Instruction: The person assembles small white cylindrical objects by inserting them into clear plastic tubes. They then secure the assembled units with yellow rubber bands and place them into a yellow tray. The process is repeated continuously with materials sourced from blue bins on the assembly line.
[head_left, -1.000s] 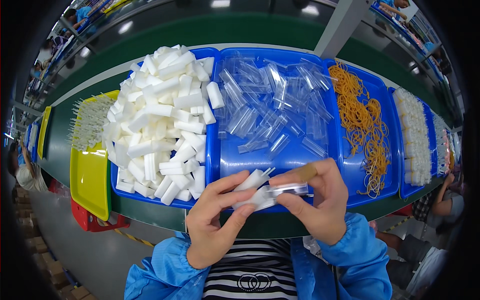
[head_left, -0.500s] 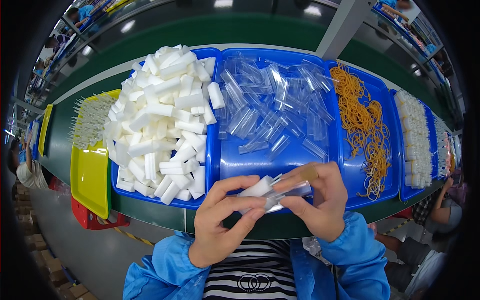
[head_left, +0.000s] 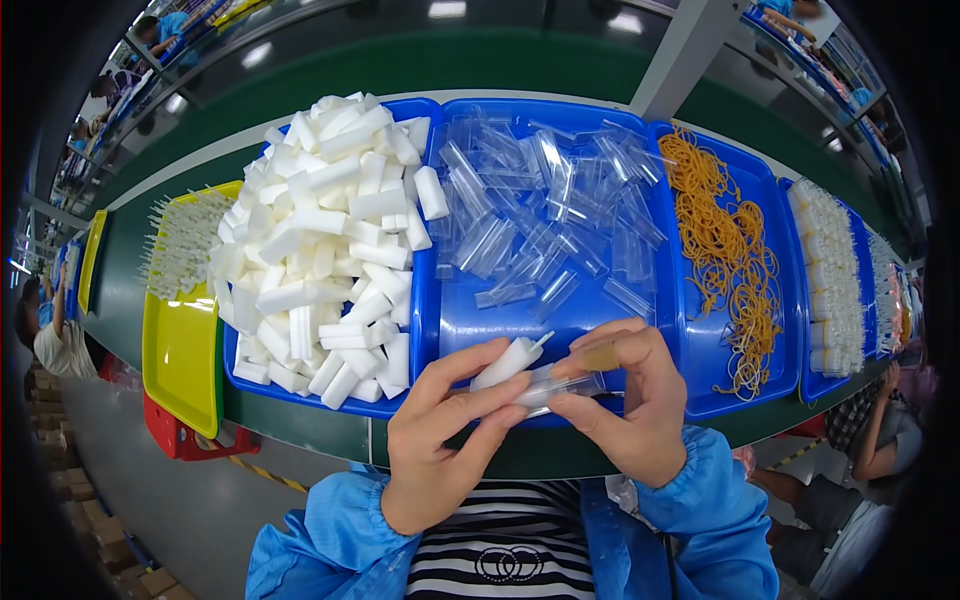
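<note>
My left hand [head_left: 445, 435] is closed on a white foam block [head_left: 508, 364], held between thumb and fingers. A thin pale stick [head_left: 544, 339] pokes out of the block's upper right end. Just below the block lies a clear plastic sleeve [head_left: 553, 386], its left end against my left fingertips. My right hand [head_left: 645, 395] pinches the sleeve's right part between thumb and fingers, and a tan band wraps one of its fingers. Both hands are above the near edge of the middle blue tray [head_left: 500, 325]. Glare and fingers hide how many clear pieces there are.
White foam blocks [head_left: 330, 230] are heaped in the left blue tray. Clear plastic sleeves [head_left: 560, 190] lie in the middle tray, orange rubber bands [head_left: 720, 240] in the right one. A yellow tray [head_left: 180, 350] with thin sticks stands far left; bundled white pieces [head_left: 830, 290] stand far right.
The foam block has tilted upward, its stick end now showing above the clear sleeve. My right fingers have shifted slightly down along the sleeve.
</note>
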